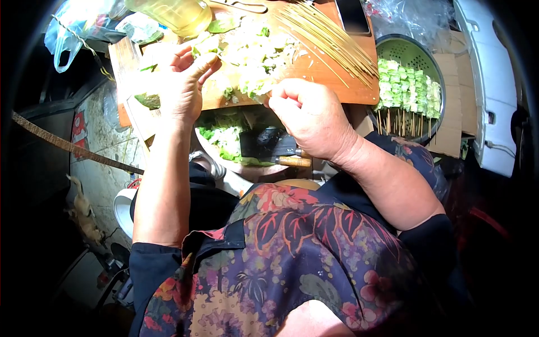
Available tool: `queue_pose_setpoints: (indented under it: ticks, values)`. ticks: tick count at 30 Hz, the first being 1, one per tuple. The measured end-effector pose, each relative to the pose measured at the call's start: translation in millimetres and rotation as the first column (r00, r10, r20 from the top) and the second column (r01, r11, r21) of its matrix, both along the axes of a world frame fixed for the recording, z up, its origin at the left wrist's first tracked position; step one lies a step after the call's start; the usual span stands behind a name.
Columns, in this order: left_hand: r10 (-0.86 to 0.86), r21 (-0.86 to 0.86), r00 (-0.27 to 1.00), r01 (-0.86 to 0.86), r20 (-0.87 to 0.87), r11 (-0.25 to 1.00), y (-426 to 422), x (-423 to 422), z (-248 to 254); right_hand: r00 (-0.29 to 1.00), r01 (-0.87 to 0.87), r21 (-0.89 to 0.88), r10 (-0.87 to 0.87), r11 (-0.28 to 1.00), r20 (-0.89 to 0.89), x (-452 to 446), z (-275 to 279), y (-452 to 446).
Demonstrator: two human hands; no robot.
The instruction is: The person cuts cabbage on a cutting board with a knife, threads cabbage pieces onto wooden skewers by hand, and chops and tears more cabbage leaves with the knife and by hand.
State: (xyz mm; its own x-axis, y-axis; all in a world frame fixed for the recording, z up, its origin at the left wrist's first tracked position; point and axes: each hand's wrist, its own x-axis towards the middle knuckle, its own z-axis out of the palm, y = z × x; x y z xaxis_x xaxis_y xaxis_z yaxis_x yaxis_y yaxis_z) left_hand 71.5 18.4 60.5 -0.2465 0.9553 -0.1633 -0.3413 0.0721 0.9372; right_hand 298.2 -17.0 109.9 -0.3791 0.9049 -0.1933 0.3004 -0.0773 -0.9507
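Observation:
My left hand [190,78] is at the left of the orange board [359,95], its fingers closed around a piece of green leaf [205,45]. Over the board's front edge, my right hand [309,115] is pinched; what lies between its fingertips is too small to make out. Chopped pale green leaves [258,56] are heaped on the board between and beyond the hands. A bundle of thin wooden skewers [331,42] lies at the board's right side.
At the right, a green colander [412,50] holds leaf-loaded skewers [409,90]. Below the board stands a bowl with leaves [224,143] and wooden-handled knives [293,161]. A yellowish container [182,17] and phone [353,16] sit at the back. A small animal [84,210] is on the left floor.

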Motion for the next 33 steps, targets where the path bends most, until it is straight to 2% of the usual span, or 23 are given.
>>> queue_pose_setpoints:
  ticks: [3, 6, 12, 15, 16, 18, 19, 20, 22, 23, 25, 26, 28, 29, 31, 33]
  values:
    - [-0.02, 0.011, 0.998, 0.021, -0.066, 1.0, -4, 8, 1, 1.0, 0.018, 0.043, -0.018, 0.999, -0.009, -1, -3, 0]
    - [-0.182, -0.038, 0.978, 0.186, 0.104, 0.982, -15, 22, 2, 0.999, 0.038, 0.061, -0.039, 0.997, 0.014, -2, -8, 8]
    - [-0.239, -0.077, 0.969, 0.243, 0.062, 0.967, -9, 22, 4, 0.996, 0.058, 0.052, -0.061, 0.997, 0.066, -2, -13, 11]
    - [-0.174, -0.05, 0.976, 0.169, -0.127, 0.984, -5, 20, 2, 0.998, 0.041, 0.019, -0.042, 0.999, 0.051, 0, -14, 16]
    - [-0.173, -0.05, 0.977, 0.168, -0.128, 0.985, -3, 20, 5, 0.999, 0.021, -0.008, -0.021, 1.0, 0.038, -1, -14, 19]
    - [-0.07, -0.061, 0.977, 0.059, -0.199, 0.996, 3, 19, 9, 0.999, 0.025, -0.029, -0.024, 0.999, 0.049, 1, -14, 24]
    - [0.019, -0.067, 0.989, -0.029, -0.147, 0.997, 6, 18, 2, 0.998, 0.033, -0.049, -0.03, 0.998, 0.061, 3, -14, 26]
    - [0.021, -0.068, 0.989, -0.032, -0.146, 0.997, 10, 12, -6, 0.997, 0.024, -0.065, -0.029, 0.998, -0.077, 5, -19, 28]
    - [-0.099, -0.196, 0.921, 0.025, -0.376, 0.98, 15, -1, -23, 0.998, 0.052, -0.006, -0.052, 0.999, -0.026, 9, -6, 30]
    - [-0.133, -0.266, 0.926, 0.037, -0.353, 0.963, 15, 0, -31, 0.998, 0.052, -0.007, -0.052, 0.999, -0.025, 11, -9, 31]
    - [-0.241, -0.389, 0.892, 0.08, -0.383, 0.918, 13, 11, -31, 0.998, -0.005, 0.195, 0.017, 0.981, -0.059, 13, -15, 32]
    - [-0.306, -0.441, 0.86, 0.109, -0.407, 0.891, 12, 16, -32, 0.998, -0.003, 0.194, 0.014, 0.981, -0.058, 14, -15, 32]
    - [-0.319, -0.479, 0.822, 0.065, -0.471, 0.875, 16, 25, -43, 0.999, 0.037, 0.042, -0.036, 0.998, -0.03, 14, -8, 31]
    - [-0.301, -0.444, 0.826, 0.07, -0.476, 0.893, 16, 28, -46, 0.999, 0.041, 0.041, -0.04, 0.998, -0.029, 14, -3, 30]
    - [-0.287, -0.409, 0.831, 0.08, -0.476, 0.909, 18, 39, -42, 0.99, 0.091, -0.12, -0.103, 0.989, -0.096, 15, 5, 29]
    - [-0.347, -0.396, 0.683, 0.091, -0.642, 0.914, 21, 45, -34, 0.989, 0.1, -0.125, -0.112, 0.987, -0.097, 18, 7, 31]
